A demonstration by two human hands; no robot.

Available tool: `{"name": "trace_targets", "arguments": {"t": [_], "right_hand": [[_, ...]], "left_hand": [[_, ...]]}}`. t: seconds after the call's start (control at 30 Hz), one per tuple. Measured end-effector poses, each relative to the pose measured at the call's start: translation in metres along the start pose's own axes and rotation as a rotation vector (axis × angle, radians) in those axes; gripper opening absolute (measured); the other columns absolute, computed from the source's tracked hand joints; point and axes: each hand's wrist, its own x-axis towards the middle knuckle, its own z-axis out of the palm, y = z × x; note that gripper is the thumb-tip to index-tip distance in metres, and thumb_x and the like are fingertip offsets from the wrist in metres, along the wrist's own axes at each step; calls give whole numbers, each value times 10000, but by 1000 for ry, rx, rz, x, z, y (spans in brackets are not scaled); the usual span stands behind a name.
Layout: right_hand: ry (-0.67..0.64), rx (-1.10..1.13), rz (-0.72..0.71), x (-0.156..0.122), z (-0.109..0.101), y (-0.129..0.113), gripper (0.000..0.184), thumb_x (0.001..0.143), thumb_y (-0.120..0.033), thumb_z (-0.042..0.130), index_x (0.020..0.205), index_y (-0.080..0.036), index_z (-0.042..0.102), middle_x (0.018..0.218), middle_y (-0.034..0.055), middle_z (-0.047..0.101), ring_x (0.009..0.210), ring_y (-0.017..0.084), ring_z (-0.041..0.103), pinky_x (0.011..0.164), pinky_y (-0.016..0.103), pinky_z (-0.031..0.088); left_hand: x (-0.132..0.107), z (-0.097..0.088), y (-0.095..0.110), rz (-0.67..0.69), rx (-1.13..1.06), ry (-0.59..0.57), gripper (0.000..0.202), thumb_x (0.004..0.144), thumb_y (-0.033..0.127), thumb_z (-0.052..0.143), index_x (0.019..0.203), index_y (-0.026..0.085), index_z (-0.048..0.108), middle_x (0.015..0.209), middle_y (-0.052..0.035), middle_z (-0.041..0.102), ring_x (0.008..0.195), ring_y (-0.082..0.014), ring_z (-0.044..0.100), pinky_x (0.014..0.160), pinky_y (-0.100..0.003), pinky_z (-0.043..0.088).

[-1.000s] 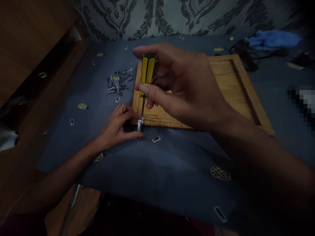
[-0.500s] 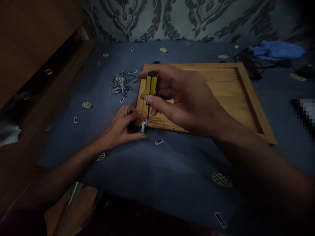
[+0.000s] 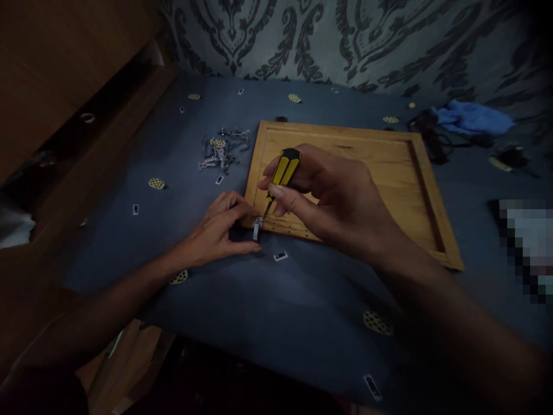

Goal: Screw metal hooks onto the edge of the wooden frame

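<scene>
Head view: screwdriver (image 3: 284, 170) aslant, tip down-left.

Right fingers (image 3: 294, 202) partly hide the screwdriver (image 3: 286, 168).

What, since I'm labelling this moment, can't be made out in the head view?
In the head view:
Screwdriver tip: too small and dark to tell whether it touches the bracket.
Board: its middle is partly covered by the right hand.
Metal parts: too small and overlapping to count.
Pixelated object: blurred into blocks, cut off by the right edge.
</scene>
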Motion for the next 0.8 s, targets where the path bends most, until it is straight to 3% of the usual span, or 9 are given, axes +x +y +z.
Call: {"name": "trace_targets", "arguments": {"t": [0.1, 0.37, 0.6, 0.8], "right_hand": [[-65, -21, 27, -1, -2, -6, 129, 943, -398, 739, 996, -293, 686, 901, 7, 738, 702, 196, 678, 611, 365, 603], [-34, -33, 59, -8, -2, -11, 193, 934, -428, 758, 953, -260, 666, 894, 9, 759, 629, 165, 671, 555, 317, 553], [-8, -15, 102, -13, -4, -12, 199, 968, -428, 719, 1027, -240, 692, 939, 17, 778, 656, 154, 709, 556, 292, 552], [55, 76, 125, -17, -3, -16, 144, 944, -364, 767, 1021, -265, 697, 1020, 12, 787, 650, 143, 717, 633, 314, 591]], "left_hand": [[0, 0, 0, -6, -14, -8, 532, 864, 587, 784, 1231, 217, 679, 1134, -74, 619, 1053, -258, 565, 951, -403, 488], [1, 1, 0, -35, -23, -18, 463, 863, 502, 809, 1202, 210, 692, 1138, -69, 618, 1056, -250, 556, 936, -386, 486], [1, 3, 0, -21, -29, 1, 399, 860, 466, 813, 1132, 194, 705, 1100, -63, 617, 1026, -242, 552, 920, -379, 490], [1, 3, 1, 6, -25, 19, 360, 855, 407, 824, 1102, 179, 694, 1092, -56, 614, 1018, -233, 549, 930, -371, 479]]}}
